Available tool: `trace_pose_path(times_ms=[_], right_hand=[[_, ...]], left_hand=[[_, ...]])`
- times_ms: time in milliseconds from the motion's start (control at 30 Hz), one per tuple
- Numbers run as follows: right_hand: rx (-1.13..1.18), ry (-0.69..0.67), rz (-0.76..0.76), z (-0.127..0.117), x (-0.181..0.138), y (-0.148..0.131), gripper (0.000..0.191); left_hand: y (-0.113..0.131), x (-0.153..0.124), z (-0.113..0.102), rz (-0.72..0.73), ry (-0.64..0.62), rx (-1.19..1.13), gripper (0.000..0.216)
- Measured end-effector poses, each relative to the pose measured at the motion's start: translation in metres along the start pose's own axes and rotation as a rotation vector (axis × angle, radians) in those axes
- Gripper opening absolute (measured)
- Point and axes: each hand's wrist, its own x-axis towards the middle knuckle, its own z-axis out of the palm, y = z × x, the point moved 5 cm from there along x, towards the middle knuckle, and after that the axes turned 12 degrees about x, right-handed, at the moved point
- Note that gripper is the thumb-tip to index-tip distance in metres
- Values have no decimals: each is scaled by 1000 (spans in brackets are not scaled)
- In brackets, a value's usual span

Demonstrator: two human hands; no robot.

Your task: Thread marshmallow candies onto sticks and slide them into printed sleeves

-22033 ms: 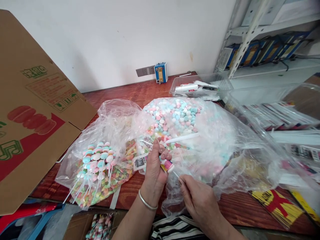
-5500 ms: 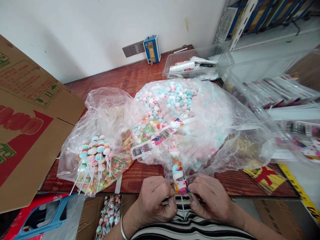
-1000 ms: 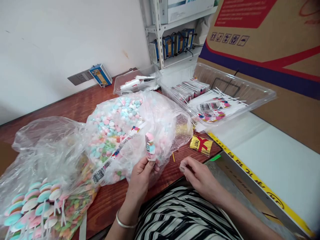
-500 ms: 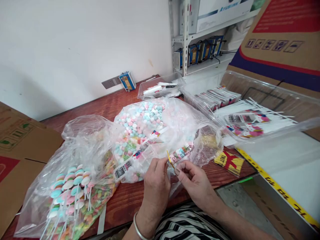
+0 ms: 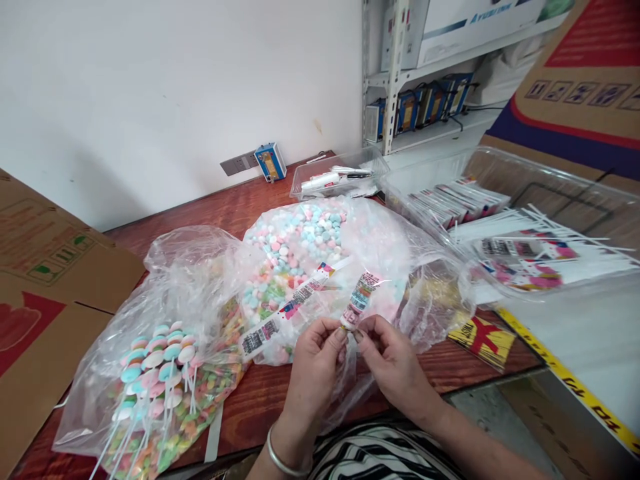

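Observation:
A slim clear packet filled with candy (image 5: 361, 297) stands upright, tilted slightly right, between my two hands. My left hand (image 5: 316, 357) is closed in a pinch at the packet's gathered neck. My right hand (image 5: 393, 363) pinches beside it, on a thin gold twist tie (image 5: 344, 328) mostly hidden by fingertips. Just left of the packet, a long printed wrapper (image 5: 285, 313) lies across a big clear bag of pastel candies (image 5: 300, 227). Marshmallow lollipops (image 5: 155, 367) lie on a bag of gummy candies (image 5: 210, 393) at the lower left.
A clear tray (image 5: 545, 290) on the right holds white sticks and printed wrappers. A yellow and red packet (image 5: 483, 340) lies near the table edge. Behind stands a smaller clear box (image 5: 340, 183) with pens. Cardboard boxes (image 5: 65, 267) flank both sides.
The candy packet has swung from leaning right to nearly upright. The gold tie's upright end has come down to the packet's neck, and my hands have drawn close together there.

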Motion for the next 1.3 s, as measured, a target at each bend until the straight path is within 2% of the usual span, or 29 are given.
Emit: trace_pose_path(times_ms=[67, 133, 267, 400, 567, 700, 767, 833, 967, 1100, 1300], right_hand=[[-27, -6, -45, 1, 3, -3, 17], [-42, -16, -79, 0, 6, -7, 17], [-49, -86, -113, 0, 9, -23, 17], [2, -159, -25, 3, 10, -28, 26], [9, -130, 43, 3, 15, -23, 23], [-92, -92, -28, 2, 18, -24, 26], [-152, -86, -89, 4, 17, -26, 25], [-201, -92, -134, 6, 16, -27, 24], [-212, -101, -136, 9, 16, -24, 20], [-160, -82, -108, 10, 19, -22, 21], [9, -24, -52, 12, 22, -14, 20]], left_hand=[[-4, 3, 5, -114, -91, -286, 26], [-6, 5, 8, -165, -120, -459, 30], [-7, 7, 10, -166, -108, -526, 31], [-7, 8, 9, -103, -54, -412, 29], [-5, 5, 2, 56, 49, -24, 26], [4, -1, -5, 315, 176, 396, 21], [6, -3, -5, 417, 208, 516, 24], [6, -3, -7, 440, 228, 543, 25], [4, 1, -11, 349, 255, 425, 22], [5, 4, -14, 304, 296, 367, 22], [5, 2, -14, 346, 353, 365, 27]])
